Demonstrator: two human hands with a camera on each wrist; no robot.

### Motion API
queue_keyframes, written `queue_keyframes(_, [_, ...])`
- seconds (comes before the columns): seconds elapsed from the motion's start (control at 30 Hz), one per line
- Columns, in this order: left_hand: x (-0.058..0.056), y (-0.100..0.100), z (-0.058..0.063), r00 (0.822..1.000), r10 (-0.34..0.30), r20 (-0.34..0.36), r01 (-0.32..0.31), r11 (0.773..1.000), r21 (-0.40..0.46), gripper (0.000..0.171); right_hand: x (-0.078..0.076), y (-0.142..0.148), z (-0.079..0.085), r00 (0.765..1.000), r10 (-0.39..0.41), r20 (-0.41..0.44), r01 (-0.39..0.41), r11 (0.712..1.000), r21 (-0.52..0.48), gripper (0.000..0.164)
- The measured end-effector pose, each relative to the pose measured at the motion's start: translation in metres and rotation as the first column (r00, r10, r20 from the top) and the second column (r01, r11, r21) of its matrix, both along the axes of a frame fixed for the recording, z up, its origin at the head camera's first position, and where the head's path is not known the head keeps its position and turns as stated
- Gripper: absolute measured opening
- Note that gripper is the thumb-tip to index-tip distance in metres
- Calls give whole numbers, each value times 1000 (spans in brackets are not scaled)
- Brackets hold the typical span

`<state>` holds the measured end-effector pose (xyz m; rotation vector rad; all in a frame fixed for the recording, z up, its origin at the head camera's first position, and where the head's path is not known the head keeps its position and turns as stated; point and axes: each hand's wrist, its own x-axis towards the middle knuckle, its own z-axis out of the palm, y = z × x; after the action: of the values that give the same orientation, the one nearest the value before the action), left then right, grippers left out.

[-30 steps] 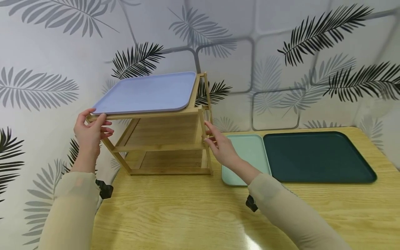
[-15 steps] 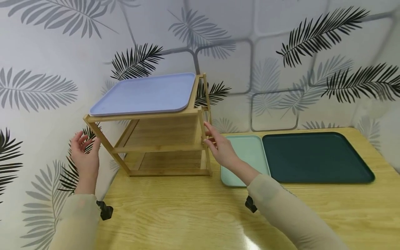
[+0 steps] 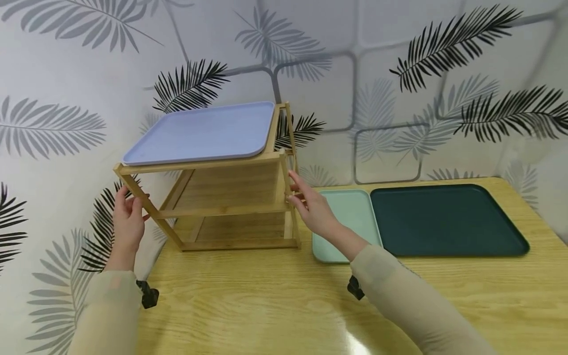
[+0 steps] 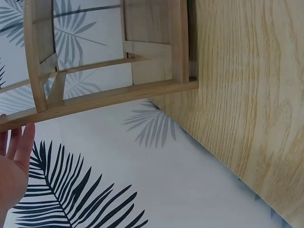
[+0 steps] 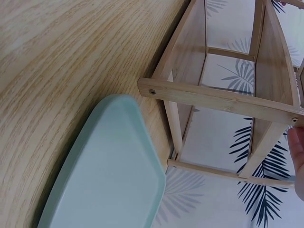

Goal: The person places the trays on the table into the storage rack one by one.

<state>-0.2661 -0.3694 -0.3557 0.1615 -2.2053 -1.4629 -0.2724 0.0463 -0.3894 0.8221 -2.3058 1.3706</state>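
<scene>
A three-tier wooden rack stands on the table, with a lavender tray lying flat on its top tier. My left hand is at the left front post, its fingers passing behind the wood. In the left wrist view those fingers meet the post's outer edge. On the other side, my right hand holds the right front post between thumb and fingers. The right wrist view shows part of that hand at the post, beside a screw head; most of it is out of frame.
Right of the rack, a mint green tray lies on the wooden table. Against it lies a larger dark green tray. A leaf-patterned wall rises behind and at the left. Both lower tiers of the rack show bare wood.
My left hand has let go of the top front edge by the lavender tray, dropped away, then come in to the left front post. The right hand has stayed at its post.
</scene>
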Motion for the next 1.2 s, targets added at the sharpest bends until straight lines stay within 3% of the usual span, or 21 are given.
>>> queue_keyframes(0.1, [-1,-1,0,998,62,-1,-62,995,-83,43,-1,-1,1,1000,12,13,-12,1000,-1,56])
queue_keyframes(0.3, [-2,2,-1,995,95,20,-93,991,-96,43,2,12,1,993,78,91,-81,996,32,65])
queue_keyframes(0.53, [-4,8,-3,995,97,13,-95,990,-107,43,20,66,-26,982,117,146,-139,978,153,68])
queue_keyframes(0.77, [-3,5,-3,994,105,31,-100,986,-136,43,41,117,-63,961,154,232,-225,920,321,63])
queue_keyframes(0.9, [-3,2,-3,992,114,49,-107,986,-130,44,42,131,-74,946,146,290,-263,868,421,57])
queue_keyframes(1.0, [-4,1,-3,991,119,57,-111,987,-115,44,40,134,-78,929,158,335,-303,845,442,50])
queue_keyframes(1.2, [-5,1,-4,997,72,11,-71,992,-101,44,40,131,-85,917,192,348,-338,839,427,40])
